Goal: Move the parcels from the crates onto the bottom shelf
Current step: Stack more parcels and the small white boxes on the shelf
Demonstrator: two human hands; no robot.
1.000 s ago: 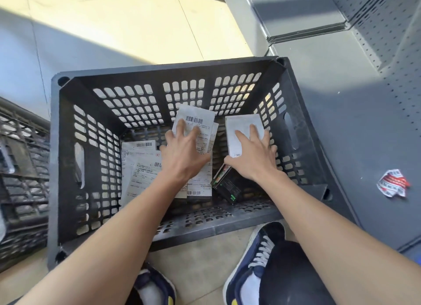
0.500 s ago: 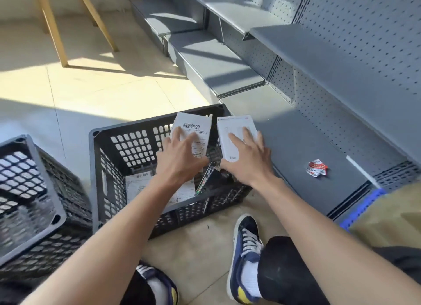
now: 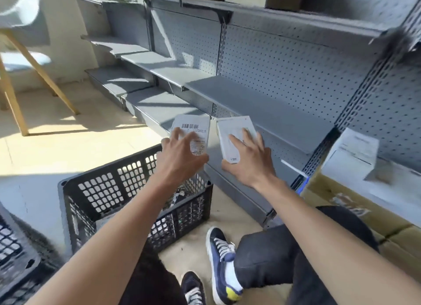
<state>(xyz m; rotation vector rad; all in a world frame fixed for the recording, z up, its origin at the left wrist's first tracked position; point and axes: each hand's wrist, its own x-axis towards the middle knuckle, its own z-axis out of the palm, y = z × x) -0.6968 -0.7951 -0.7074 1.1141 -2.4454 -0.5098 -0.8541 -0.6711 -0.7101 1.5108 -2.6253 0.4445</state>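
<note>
At the far left edge a second black crate (image 3: pixel 13 254) shows only partly. Next to it the black slotted crate (image 3: pixel 127 197) stands on the floor with dark items inside. Above its far rim, the left hand (image 3: pixel 180 159) grips a white parcel with a barcode label (image 3: pixel 193 131), fingers spread over its top. Just beside it, the right hand (image 3: pixel 250 161) grips a plain white box (image 3: pixel 230 138) the same way. Both parcels are in the air before the grey bottom shelf (image 3: pixel 237 186). At right, cardboard boxes (image 3: pixel 355 209) stand.

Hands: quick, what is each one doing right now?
Left hand: holds a parcel with a barcode label.
Right hand: holds a plain white parcel.
</note>
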